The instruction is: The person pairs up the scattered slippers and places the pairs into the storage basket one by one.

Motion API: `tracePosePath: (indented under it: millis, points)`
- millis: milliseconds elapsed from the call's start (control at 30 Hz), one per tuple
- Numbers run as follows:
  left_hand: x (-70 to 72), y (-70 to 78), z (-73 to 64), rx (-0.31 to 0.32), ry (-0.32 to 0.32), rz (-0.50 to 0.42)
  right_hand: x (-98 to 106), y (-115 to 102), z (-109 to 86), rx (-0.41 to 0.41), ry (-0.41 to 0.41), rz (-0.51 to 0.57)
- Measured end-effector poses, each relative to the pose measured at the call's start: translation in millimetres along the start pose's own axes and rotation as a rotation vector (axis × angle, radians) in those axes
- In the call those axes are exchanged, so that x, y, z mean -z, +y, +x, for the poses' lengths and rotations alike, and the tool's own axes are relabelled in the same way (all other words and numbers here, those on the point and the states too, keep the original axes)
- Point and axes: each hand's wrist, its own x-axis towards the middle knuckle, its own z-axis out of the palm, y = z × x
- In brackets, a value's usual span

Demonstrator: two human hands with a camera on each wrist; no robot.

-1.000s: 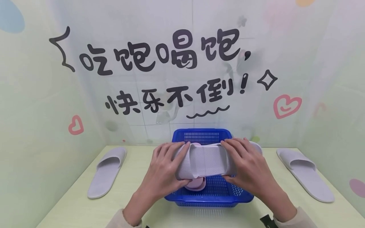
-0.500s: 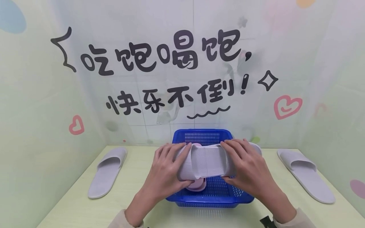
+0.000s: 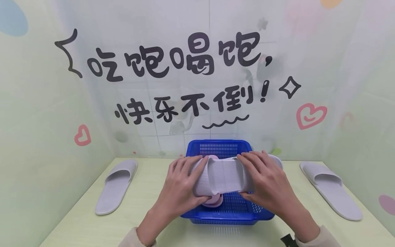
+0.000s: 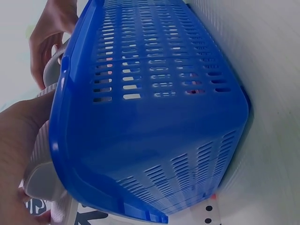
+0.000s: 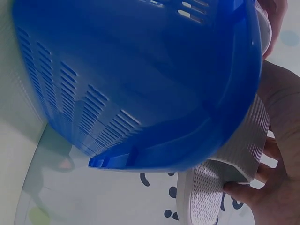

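Observation:
Above the blue basket (image 3: 228, 216), both hands hold light grey slippers (image 3: 226, 175) sideways. They look like a pair laid together heel to toe, with one ribbed strap at each end. My left hand (image 3: 180, 183) grips the left strap, fingers over the top and thumb beneath. Round the right strap curls my right hand (image 3: 271, 181) in the same way. The right wrist view shows the ribbed strap (image 5: 246, 140) and a textured footbed (image 5: 206, 194) beside the basket rim. Inside the basket lies a pink slipper (image 3: 215, 201), partly hidden by the held slippers.
One grey slipper (image 3: 115, 187) lies on the table at the left and another grey slipper (image 3: 331, 190) at the right. The pale table (image 3: 92, 230) meets a printed wall (image 3: 172, 20) behind the basket.
The left hand and its end of the slippers have shifted slightly right. The right hand has barely moved, and both hands keep their hold.

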Motion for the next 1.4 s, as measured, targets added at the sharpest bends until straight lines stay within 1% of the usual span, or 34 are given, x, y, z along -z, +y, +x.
tracePosePath:
  millis: [133,333,533,700,900,1033,1167,1400]
  points:
    - [-0.7,0.4,0.8,-0.002,0.001,-0.002,0.5,0.6,-0.1,0.008,-0.008,0.007]
    - [-0.9,1.4,1.1,0.002,0.006,0.0,0.0,-0.7,-0.4,0.018,-0.026,-0.017]
    - [2.8,-0.7,1.3,0.007,0.0,0.01,2.9,-1.2,-0.8,0.024,-0.054,-0.005]
    - [4.8,-2.6,1.4,-0.005,-0.01,0.016,5.8,0.1,-0.4,0.039,-0.077,0.006]
    - [3.6,-4.0,1.0,-0.028,-0.011,0.004,5.6,1.7,-1.6,0.066,-0.077,0.018]
    - [1.8,-3.4,0.7,-0.033,-0.008,0.018,5.1,-0.2,-1.9,0.045,-0.078,0.014]
    - [1.1,-2.1,0.1,-0.02,-0.011,0.026,4.3,-3.0,-1.7,0.027,-0.076,-0.003]
    - [1.8,-1.0,-0.8,-0.022,-0.027,0.017,2.9,-3.6,-2.0,0.078,-0.06,0.005]
